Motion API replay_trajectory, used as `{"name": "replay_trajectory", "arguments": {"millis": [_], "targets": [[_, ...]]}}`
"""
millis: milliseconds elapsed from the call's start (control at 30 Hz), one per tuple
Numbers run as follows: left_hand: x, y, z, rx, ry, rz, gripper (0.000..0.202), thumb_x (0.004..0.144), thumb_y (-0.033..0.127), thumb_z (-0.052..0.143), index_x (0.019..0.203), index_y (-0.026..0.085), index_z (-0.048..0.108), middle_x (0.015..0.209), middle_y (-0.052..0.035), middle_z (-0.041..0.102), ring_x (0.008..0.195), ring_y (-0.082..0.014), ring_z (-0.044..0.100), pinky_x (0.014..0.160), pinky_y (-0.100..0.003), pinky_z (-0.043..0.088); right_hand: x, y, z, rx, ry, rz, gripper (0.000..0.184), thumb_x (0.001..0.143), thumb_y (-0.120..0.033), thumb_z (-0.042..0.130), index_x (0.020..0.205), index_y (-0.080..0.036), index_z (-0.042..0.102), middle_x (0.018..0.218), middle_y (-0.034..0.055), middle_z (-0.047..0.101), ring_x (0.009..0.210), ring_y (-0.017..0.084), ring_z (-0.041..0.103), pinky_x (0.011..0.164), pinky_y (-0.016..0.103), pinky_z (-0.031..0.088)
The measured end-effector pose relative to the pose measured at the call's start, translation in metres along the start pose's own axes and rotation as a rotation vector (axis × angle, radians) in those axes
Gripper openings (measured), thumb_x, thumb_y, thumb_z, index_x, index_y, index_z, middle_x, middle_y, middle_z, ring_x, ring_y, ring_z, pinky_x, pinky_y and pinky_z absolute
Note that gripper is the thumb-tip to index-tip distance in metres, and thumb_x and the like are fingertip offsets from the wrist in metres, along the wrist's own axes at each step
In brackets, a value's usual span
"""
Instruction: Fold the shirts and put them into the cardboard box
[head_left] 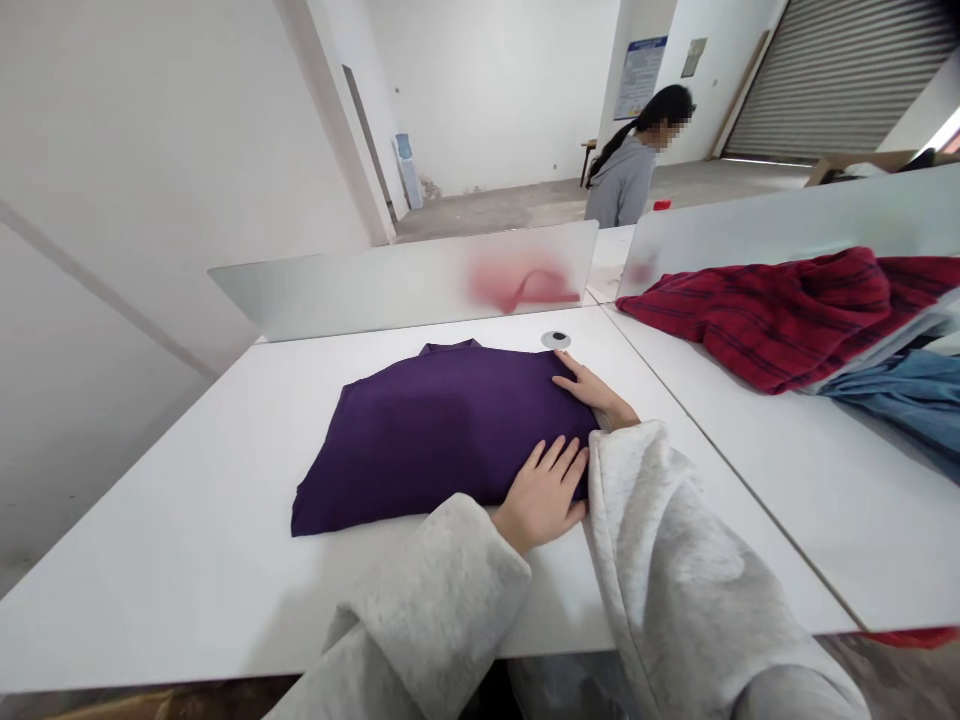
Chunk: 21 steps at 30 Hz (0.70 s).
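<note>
A folded dark purple garment [435, 430] lies flat on the white table [165, 540], with a small collar showing at its far edge. My left hand [541, 495] rests flat on its near right part, fingers spread. My right hand [592, 390] lies along its far right edge, fingertips on the cloth, close to a round grey cable grommet [556, 340]. Neither hand is gripping the cloth. Loose grey fleece sleeves cover both my forearms.
A red striped garment [765, 315] and blue denim [900, 395] lie on the adjoining table at right. Frosted partitions [397, 280] stand along the far table edges. Beyond them, a person in a grey top [622, 185] stands by a small red object [661, 205].
</note>
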<state>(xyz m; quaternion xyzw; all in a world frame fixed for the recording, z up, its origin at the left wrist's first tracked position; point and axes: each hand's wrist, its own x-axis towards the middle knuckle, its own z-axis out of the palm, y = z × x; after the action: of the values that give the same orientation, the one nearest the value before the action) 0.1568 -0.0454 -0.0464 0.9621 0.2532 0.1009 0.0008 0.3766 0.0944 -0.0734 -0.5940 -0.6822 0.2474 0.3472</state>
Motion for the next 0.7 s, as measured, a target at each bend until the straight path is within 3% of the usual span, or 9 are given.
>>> {"name": "replay_trajectory", "arguments": {"millis": [100, 200, 267, 367, 467, 533, 600, 700], "targets": [[0.025, 0.000, 0.004, -0.004, -0.065, -0.046, 0.067, 0.089, 0.047, 0.041, 0.143, 0.009, 0.031, 0.148, -0.0151, 0.035, 0.137, -0.0298, 0.030, 0.111, -0.044, 0.024, -0.009, -0.008, -0.014, 0.175, -0.086, 0.029, 0.078, 0.081, -0.042, 0.054, 0.149, -0.019, 0.023, 0.154, 0.0055, 0.021, 0.141, 0.019, 0.022, 0.116, 0.036, 0.015], [0.033, -0.002, 0.006, -0.017, -0.073, -0.060, 0.071, 0.088, 0.055, 0.040, 0.141, 0.010, 0.034, 0.148, -0.0160, 0.036, 0.136, -0.0311, 0.031, 0.110, -0.046, 0.025, -0.019, -0.018, -0.035, 0.289, -0.157, 0.110, 0.080, 0.081, -0.041, 0.057, 0.149, -0.021, 0.022, 0.155, 0.0056, 0.019, 0.141, 0.020, 0.022, 0.115, 0.035, 0.020], [0.031, -0.003, 0.009, -0.028, -0.048, -0.055, 0.071, 0.088, 0.059, 0.037, 0.140, 0.010, 0.036, 0.147, -0.0149, 0.038, 0.136, -0.0296, 0.031, 0.110, -0.045, 0.024, -0.027, -0.024, -0.052, 0.320, -0.188, 0.192, 0.078, 0.082, -0.041, 0.058, 0.149, -0.022, 0.023, 0.153, 0.0083, 0.025, 0.135, 0.022, 0.035, 0.112, 0.037, 0.030], [0.028, -0.001, 0.011, -0.043, 0.008, -0.037, 0.065, 0.089, 0.057, 0.039, 0.137, 0.013, 0.041, 0.143, -0.0106, 0.044, 0.133, -0.0248, 0.036, 0.110, -0.040, 0.026, -0.042, -0.026, -0.077, 0.389, -0.231, 0.342, 0.078, 0.084, -0.043, 0.057, 0.149, -0.023, 0.019, 0.139, 0.0143, 0.048, 0.103, 0.023, 0.064, 0.091, 0.039, 0.052], [0.032, 0.008, 0.006, 0.003, 0.016, -0.036, 0.057, 0.090, 0.049, 0.043, 0.134, 0.012, 0.043, 0.138, -0.0117, 0.050, 0.126, -0.0256, 0.043, 0.103, -0.039, 0.035, -0.057, -0.020, -0.095, 0.431, -0.270, 0.447, 0.061, 0.086, -0.044, 0.055, 0.139, -0.018, 0.037, 0.117, 0.0155, 0.063, 0.077, 0.019, 0.069, 0.070, 0.032, 0.058], [0.039, 0.018, -0.001, 0.075, -0.033, -0.060, 0.053, 0.090, 0.042, 0.045, 0.131, 0.008, 0.045, 0.129, -0.0161, 0.056, 0.114, -0.0288, 0.052, 0.090, -0.040, 0.043, -0.064, -0.015, -0.102, 0.427, -0.309, 0.486, 0.043, 0.086, -0.044, 0.054, 0.118, -0.015, 0.055, 0.108, 0.0155, 0.066, 0.070, 0.017, 0.068, 0.062, 0.028, 0.057], [0.047, 0.030, -0.008, 0.172, -0.081, -0.091, 0.047, 0.090, 0.032, 0.045, 0.128, 0.005, 0.048, 0.119, -0.0199, 0.059, 0.101, -0.0299, 0.058, 0.078, -0.039, 0.047, -0.068, -0.011, -0.105, 0.421, -0.354, 0.512, 0.036, 0.087, -0.046, 0.053, 0.099, -0.014, 0.061, 0.101, 0.0148, 0.068, 0.063, 0.014, 0.065, 0.054, 0.024, 0.054], [0.058, 0.040, -0.015, 0.284, -0.119, -0.122, 0.046, 0.088, 0.018, 0.045, 0.132, 0.006, 0.044, 0.108, -0.0202, 0.061, 0.087, -0.0280, 0.063, 0.066, -0.036, 0.048, -0.068, -0.009, -0.103, 0.388, -0.428, 0.554, 0.034, 0.088, -0.045, 0.051, 0.089, -0.013, 0.062, 0.094, 0.0133, 0.070, 0.058, 0.014, 0.064, 0.048, 0.022, 0.051]]}}
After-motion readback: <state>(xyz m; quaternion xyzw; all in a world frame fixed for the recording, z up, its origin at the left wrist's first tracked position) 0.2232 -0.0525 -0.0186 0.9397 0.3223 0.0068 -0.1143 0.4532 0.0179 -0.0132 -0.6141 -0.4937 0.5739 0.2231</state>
